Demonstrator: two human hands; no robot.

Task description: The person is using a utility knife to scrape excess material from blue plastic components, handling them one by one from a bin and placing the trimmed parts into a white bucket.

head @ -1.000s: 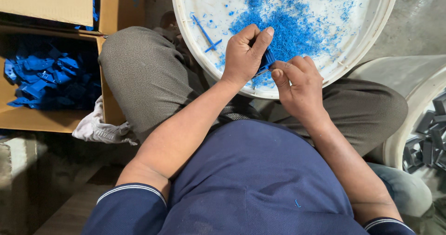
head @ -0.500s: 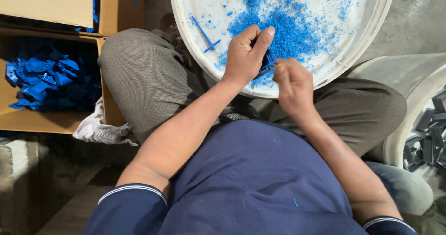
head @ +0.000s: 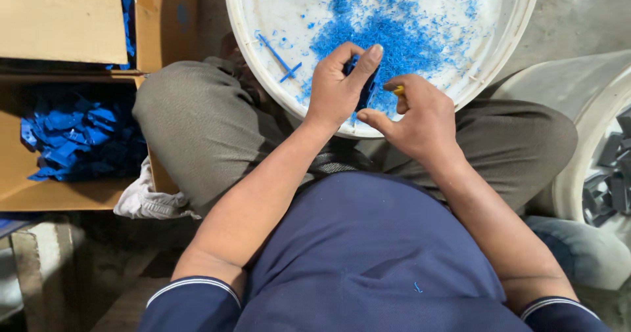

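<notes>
The left hand (head: 338, 86) grips a dark blue plastic part (head: 365, 88) over a large white round basin (head: 263, 63) resting on the person's lap, while the right hand (head: 417, 118), just beside it, pinches a small yellow-tipped tool (head: 398, 89) against that part. Blue plastic shavings (head: 394, 40) lie heaped in the basin, with a thin blue strip (head: 275, 55) off to the side. To the person's left an open cardboard box (head: 39, 187) holds blue plastic pieces (head: 72, 141), with a white cloth (head: 148, 200) beside it.
</notes>
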